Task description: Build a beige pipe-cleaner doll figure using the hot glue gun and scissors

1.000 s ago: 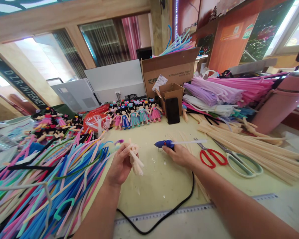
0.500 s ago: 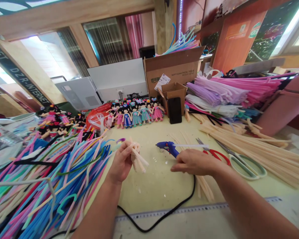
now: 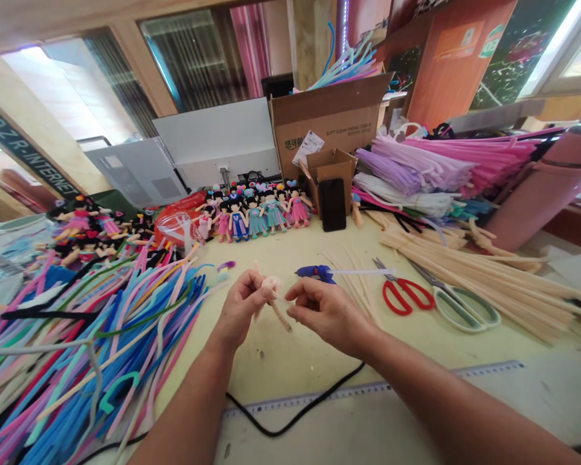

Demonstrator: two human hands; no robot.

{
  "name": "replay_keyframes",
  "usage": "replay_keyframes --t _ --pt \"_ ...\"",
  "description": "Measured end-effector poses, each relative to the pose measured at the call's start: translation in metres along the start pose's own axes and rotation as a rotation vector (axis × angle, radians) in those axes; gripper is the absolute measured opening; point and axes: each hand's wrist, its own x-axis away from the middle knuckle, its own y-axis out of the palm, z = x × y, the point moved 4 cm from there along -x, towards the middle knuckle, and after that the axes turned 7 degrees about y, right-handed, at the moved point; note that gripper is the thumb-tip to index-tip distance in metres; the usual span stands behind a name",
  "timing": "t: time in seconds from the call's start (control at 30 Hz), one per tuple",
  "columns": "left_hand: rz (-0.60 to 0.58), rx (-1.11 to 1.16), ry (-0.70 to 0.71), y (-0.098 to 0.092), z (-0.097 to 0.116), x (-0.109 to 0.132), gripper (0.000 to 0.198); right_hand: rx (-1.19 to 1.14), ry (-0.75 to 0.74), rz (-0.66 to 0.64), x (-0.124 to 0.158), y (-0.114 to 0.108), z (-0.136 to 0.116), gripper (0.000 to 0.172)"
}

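Observation:
My left hand (image 3: 242, 305) pinches a small beige figure of bent pipe cleaners (image 3: 272, 284), with a looped top and short legs hanging down to the right. My right hand (image 3: 326, 313) is beside it, its thumb and forefinger closing on a pale end of the same piece; the contact is slightly blurred. Behind my right hand a blue glue gun (image 3: 314, 272) lies on the table, a clear glue stick poking out of its back. Its black cord (image 3: 314, 408) curves across the table's front.
Red-handled scissors (image 3: 407, 296) and green-handled scissors (image 3: 465, 310) lie at right, near beige pipe cleaners (image 3: 484, 278). Coloured pipe cleaners (image 3: 126, 342) heap at left. Finished dolls (image 3: 256, 213) stand at the back beside a black phone (image 3: 332, 205). A ruler (image 3: 484, 369) runs along the front.
My right hand has left the glue gun, which now lies on the table, and moved left to the pipe-cleaner figure. My left hand still holds the figure. The view has shifted slightly.

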Motion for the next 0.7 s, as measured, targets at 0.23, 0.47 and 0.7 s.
replay_keyframes --t 0.23,0.47,0.7 --pt "-0.019 0.074 -0.064 0.004 -0.004 -0.001 0.044 0.145 -0.171 0.125 0.001 -0.008 -0.012 0.010" --pt "-0.048 0.125 -0.167 0.004 -0.011 0.002 0.041 0.207 -0.242 0.158 0.000 -0.012 -0.015 0.015" --pt "-0.086 0.173 -0.199 0.009 -0.007 0.003 0.038 0.160 -0.159 0.148 -0.001 -0.013 -0.012 0.013"
